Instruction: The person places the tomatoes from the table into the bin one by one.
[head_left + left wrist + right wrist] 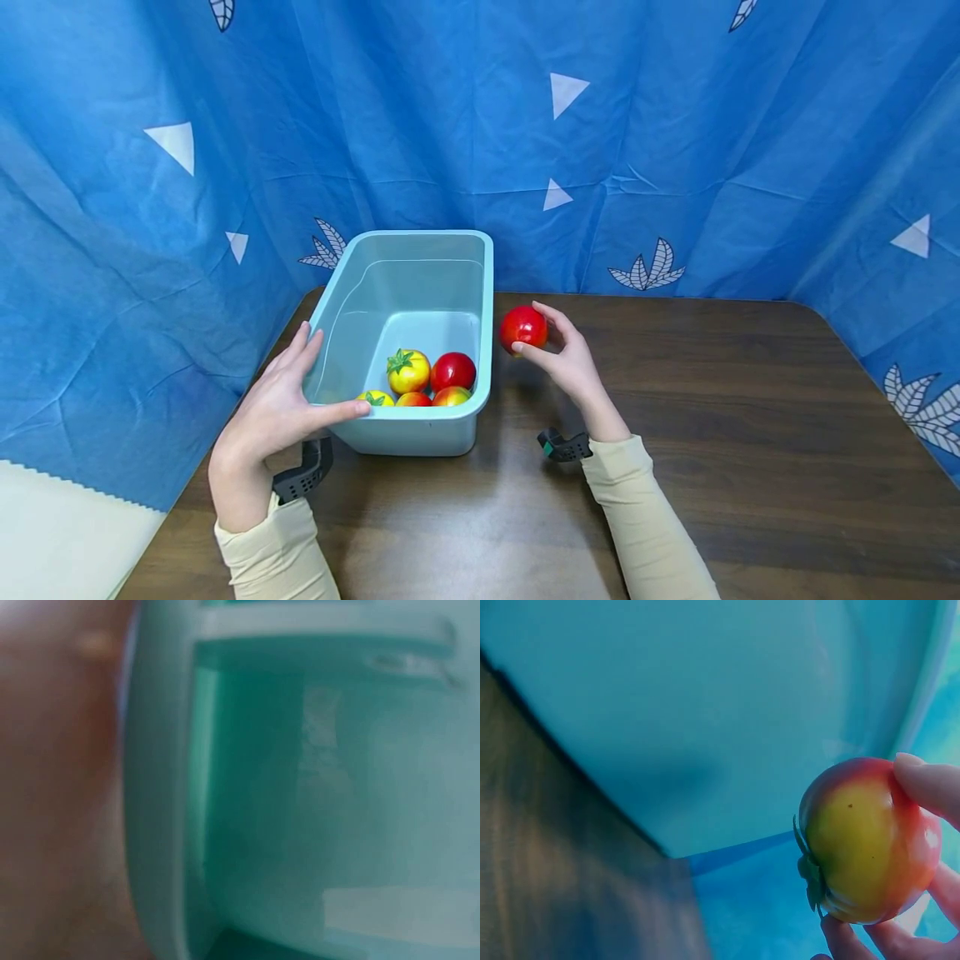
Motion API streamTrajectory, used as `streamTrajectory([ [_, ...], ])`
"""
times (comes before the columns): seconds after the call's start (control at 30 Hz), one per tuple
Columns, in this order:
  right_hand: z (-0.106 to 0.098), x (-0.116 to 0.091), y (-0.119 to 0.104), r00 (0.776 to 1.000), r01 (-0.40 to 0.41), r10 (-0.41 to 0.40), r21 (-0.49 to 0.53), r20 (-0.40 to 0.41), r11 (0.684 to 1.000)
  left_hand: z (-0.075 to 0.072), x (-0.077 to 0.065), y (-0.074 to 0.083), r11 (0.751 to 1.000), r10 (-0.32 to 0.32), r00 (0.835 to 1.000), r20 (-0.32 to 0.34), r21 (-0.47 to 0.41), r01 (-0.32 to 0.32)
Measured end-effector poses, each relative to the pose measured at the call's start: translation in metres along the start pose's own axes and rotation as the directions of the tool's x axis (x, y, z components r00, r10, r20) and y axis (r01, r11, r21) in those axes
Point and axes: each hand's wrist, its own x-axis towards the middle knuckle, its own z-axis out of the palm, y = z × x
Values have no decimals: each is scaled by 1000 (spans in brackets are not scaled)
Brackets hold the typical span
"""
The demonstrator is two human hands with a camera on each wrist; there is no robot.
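My right hand [566, 354] holds a shiny red tomato [522, 327] between thumb and fingertips, just outside the right wall of a light blue-green plastic bin [486, 333]. In the right wrist view the same tomato [862, 840] shows a yellow-green patch and a green leafy top. My left hand [273, 408] rests at the bin's near left corner, its thumb on the front rim and its fingers extended along the left side. Several tomatoes lie near the front inside the bin, among them a yellow one [408, 372] and a dark red one [453, 371].
The bin stands on the left part of a dark wooden table [720, 433]. A blue curtain [660, 150] with white triangles and leaf prints hangs behind and along both sides. Each wrist wears a black strap device.
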Motion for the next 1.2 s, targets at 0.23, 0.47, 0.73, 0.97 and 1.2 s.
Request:
streamTrajectory([
  [0.23,-7,-17,-43,999,51,-51,31,-12,998,1,0,0,1000,6,1000,-7,0,-6],
  [0.47,-11,-27,-61,994,103,-102,30,-39,994,0,-1,0,1000,8,1000,-6,-6,-8],
  [0.73,-15,-32,-69,989,143,-141,44,-44,989,1,0,0,1000,9,1000,-7,-6,-9],
  [0.97,-15,-36,-75,985,162,-159,49,-60,986,0,-1,2,1000,2,1000,2,-9,-2],
  [1.2,-14,-42,-84,980,189,-185,57,-67,980,0,-1,1,1000,8,1000,-1,-7,-8],
])
